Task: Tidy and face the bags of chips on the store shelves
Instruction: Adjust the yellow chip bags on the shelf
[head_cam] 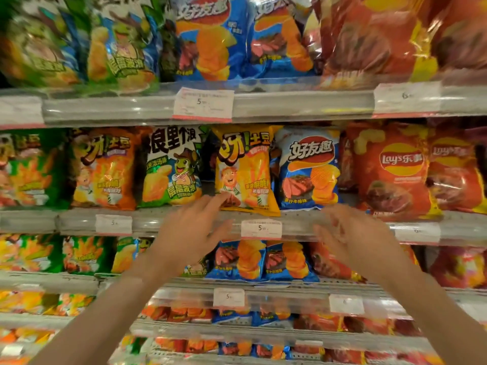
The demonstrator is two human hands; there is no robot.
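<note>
Head view: a yellow chip bag (245,169) with a cartoon figure stands upright on the middle shelf (79,222), between a green-and-white bag (171,167) and a blue bag (308,167). The left hand (189,230), fingers straight, touches its lower left corner. The right hand (353,233), blurred and released, hovers just below the blue bag

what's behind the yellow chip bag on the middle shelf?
At the left edge of the yellow bag, a dark bag shows behind it, its design mostly covered. The blue bag stands beside it on the right. The shelf depth behind is hidden.
</note>
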